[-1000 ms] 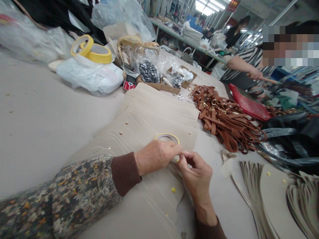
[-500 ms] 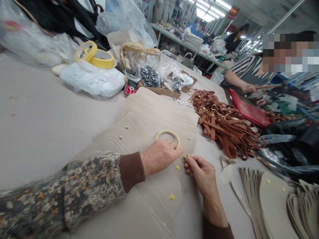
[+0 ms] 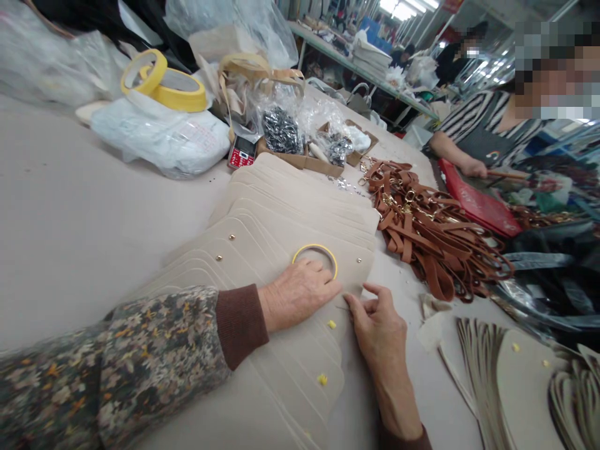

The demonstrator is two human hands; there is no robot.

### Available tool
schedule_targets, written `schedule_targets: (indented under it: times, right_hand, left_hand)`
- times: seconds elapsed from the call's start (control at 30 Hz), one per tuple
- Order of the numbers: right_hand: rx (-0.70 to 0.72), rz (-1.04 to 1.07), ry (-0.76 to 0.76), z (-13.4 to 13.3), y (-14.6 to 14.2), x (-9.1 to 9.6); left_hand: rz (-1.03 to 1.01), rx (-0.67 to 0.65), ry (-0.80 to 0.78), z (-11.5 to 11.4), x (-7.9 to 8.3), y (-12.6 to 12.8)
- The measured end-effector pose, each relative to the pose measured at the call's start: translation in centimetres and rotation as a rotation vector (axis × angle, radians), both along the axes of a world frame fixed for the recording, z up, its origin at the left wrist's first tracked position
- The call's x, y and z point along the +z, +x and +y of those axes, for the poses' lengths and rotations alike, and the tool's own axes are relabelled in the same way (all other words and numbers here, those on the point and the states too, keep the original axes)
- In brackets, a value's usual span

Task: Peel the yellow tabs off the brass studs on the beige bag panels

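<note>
My left hand (image 3: 300,292) rests on a fanned stack of beige panels (image 3: 267,222), its bent fingers closed over the near side of a thin roll of yellow tape (image 3: 315,246). Beside it, at the right edge of the top panel, is my right hand (image 3: 382,328). Its thumb presses on the panel's edge and the index finger lies by that edge; the other fingers are curled and partly hidden. Small yellow tape pieces (image 3: 322,379) dot the panels closer to me. Metal studs (image 3: 219,258) show bare farther up.
Brown straps with gold clasps (image 3: 417,231) are heaped to the right. Yellow tape rolls (image 3: 180,92) lie on a white plastic-wrapped bundle (image 3: 162,137). Small boxes (image 3: 300,161) hold bagged hardware. More beige panels (image 3: 525,375) stand at lower right. Across the table, a person (image 3: 487,131) holds a wooden handle.
My right thumb and index finger have spread from a pinch on a yellow tape piece, and the thumb now meets the panel's edge. My left hand stays on the roll. The view has shifted slightly.
</note>
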State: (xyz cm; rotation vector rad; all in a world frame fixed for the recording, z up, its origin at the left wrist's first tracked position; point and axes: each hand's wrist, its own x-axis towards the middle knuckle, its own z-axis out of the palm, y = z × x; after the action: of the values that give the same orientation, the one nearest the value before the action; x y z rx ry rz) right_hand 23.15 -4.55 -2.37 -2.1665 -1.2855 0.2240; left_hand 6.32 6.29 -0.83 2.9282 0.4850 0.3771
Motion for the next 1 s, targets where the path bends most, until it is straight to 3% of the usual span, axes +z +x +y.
schedule_targets:
  times: [0.17,0.43,0.57,0.67,0.77,0.83,0.93,1.0]
  right_hand:
    - [0.027,0.115,0.005,-1.2,0.3,-0.3]
    - [0.082,-0.163,0.059,-0.1,-0.7,-0.8]
    - [0.198,-0.226,0.018,0.1,-0.3,-0.3]
    - [0.344,-0.112,-0.096,-0.3,0.1,0.7]
    - [0.398,0.073,-0.199,-0.8,0.4,1.3]
    - [0.338,0.149,-0.128,-0.9,0.5,1.2]
    - [0.224,0.197,0.119,-0.7,0.0,0.7]
    - [0.238,0.168,0.240,-0.3,-0.5,0.6]
  left_hand:
    - [0.007,-0.012,0.014,0.1,-0.1,0.0]
    - [0.022,-0.028,0.033,0.0,0.3,-0.1]
    - [-0.027,-0.035,0.016,0.2,0.4,-0.3]
    - [-0.134,-0.044,-0.022,0.5,0.4,-0.7]
    - [-0.223,-0.072,-0.072,0.8,0.1,-1.1]
    - [-0.272,-0.096,-0.091,0.9,-0.2,-1.2]
    - [-0.330,-0.119,-0.085,0.8,-0.8,-1.1]
    - [-0.331,-0.119,-0.080,0.7,-1.0,-1.1]
